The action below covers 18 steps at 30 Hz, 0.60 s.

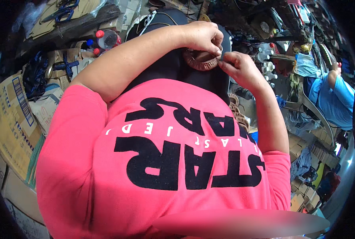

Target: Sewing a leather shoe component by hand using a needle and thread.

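Fingers of the left hand [203,35] pinch a curved, brown, leather-like piece [200,65]; the right hand [244,68] pinches something indiscernible; even tension should help.

A large cardboard box [16,123] stands in a dim, cluttered room. Above the box lies a dark wooden beam [77,24]; just below it, a paler carton [20,193]. Well to its right, grey floor [282,84] shows, and farthest right of it, a bright light [349,162].
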Tool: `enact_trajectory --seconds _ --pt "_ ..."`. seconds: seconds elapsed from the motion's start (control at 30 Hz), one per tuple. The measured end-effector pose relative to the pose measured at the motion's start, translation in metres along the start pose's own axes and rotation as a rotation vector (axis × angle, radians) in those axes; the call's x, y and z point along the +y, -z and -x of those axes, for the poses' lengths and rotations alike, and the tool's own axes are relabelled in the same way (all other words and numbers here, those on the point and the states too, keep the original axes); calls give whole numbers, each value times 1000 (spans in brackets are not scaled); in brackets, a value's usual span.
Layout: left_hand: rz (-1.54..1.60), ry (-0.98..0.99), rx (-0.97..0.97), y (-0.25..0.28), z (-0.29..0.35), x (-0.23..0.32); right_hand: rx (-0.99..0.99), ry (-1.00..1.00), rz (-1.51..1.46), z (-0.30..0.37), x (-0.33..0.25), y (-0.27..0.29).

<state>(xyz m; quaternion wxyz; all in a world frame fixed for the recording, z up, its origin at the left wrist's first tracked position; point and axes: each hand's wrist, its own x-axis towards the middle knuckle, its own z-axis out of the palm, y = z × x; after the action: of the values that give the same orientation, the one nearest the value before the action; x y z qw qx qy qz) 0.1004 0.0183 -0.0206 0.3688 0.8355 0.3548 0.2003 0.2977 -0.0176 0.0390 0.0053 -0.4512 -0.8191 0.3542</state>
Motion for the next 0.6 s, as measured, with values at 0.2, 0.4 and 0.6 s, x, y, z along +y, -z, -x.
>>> enact_trajectory --seconds 0.2,0.4,0.6 --pt "-17 57 -12 -1 -3 -1 75 -57 -234 48 7 9" --pt "462 127 -207 8 -6 -16 314 23 -251 45 1 3" --pt "471 148 -273 14 -8 -10 240 -22 -129 23 6 -4"
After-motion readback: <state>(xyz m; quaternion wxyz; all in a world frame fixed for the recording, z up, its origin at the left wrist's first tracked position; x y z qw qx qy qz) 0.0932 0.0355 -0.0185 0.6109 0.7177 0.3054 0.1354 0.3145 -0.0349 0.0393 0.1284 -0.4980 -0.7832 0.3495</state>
